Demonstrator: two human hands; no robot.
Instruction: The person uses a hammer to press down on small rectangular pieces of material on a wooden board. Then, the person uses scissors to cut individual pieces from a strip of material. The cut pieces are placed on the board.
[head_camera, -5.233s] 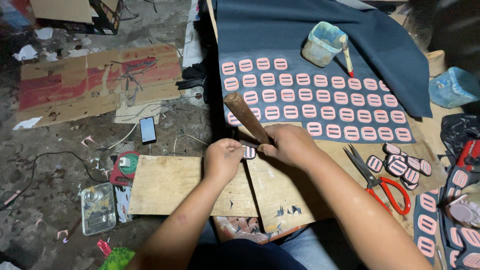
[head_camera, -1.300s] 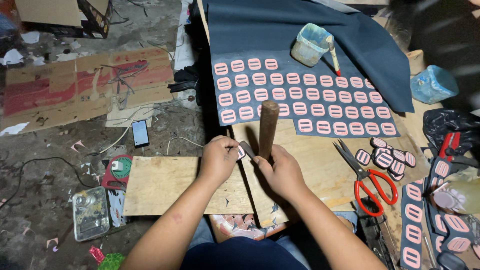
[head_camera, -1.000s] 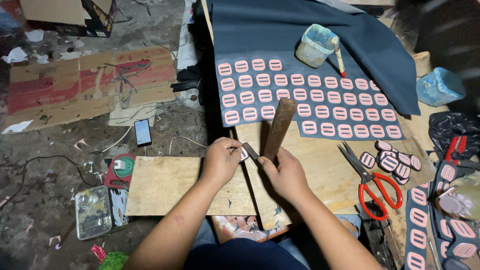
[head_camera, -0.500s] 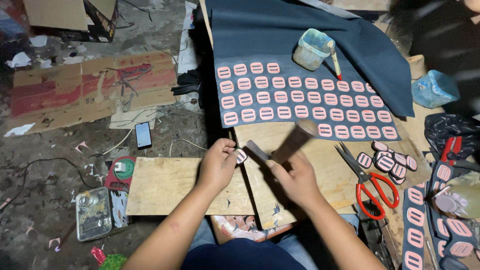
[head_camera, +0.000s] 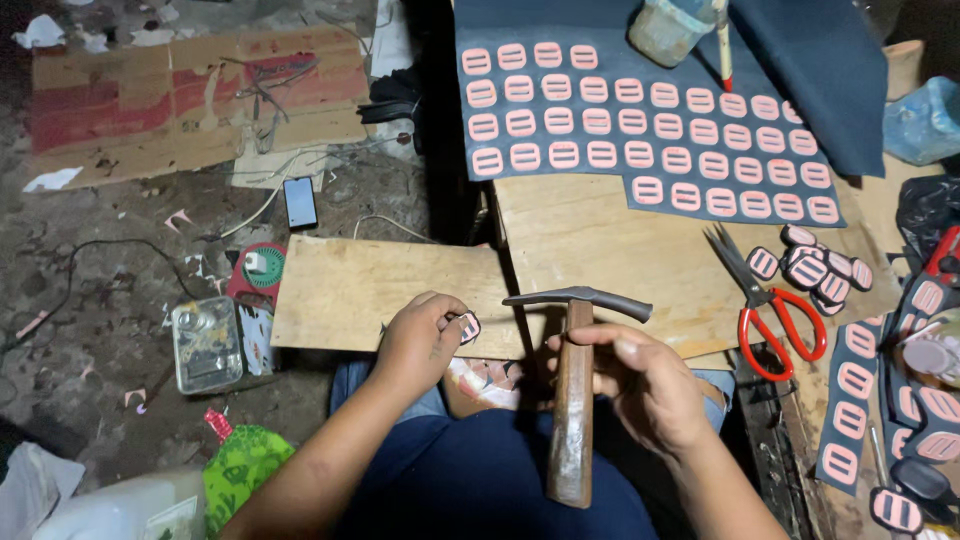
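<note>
Head view: your right hand (head_camera: 640, 385) grips the wooden-handled hammer with a dark metal head (head_camera: 574, 400), fingers wrapped round the upper handle, head level and pointing left-right, handle end down toward your lap. Your left hand (head_camera: 420, 340) pinches a small pink-and-dark oval cutout piece (head_camera: 468, 326) between thumb and fingertips, at the near edge of the pale plywood board (head_camera: 370, 290). Hammer head sits just right of that piece, apart from it.

Beyond lies the dark blue fabric sheet with rows of pink oval patches (head_camera: 640, 130), spread across the wooden worktable (head_camera: 610, 240). Red-handled scissors (head_camera: 770, 300) lie on the table right of the hammer, near a loose pile of cut pink-and-dark pieces (head_camera: 810, 262). A black smartphone (head_camera: 300, 202) lies on the ground to the left, near flattened cardboard (head_camera: 190, 100).
</note>
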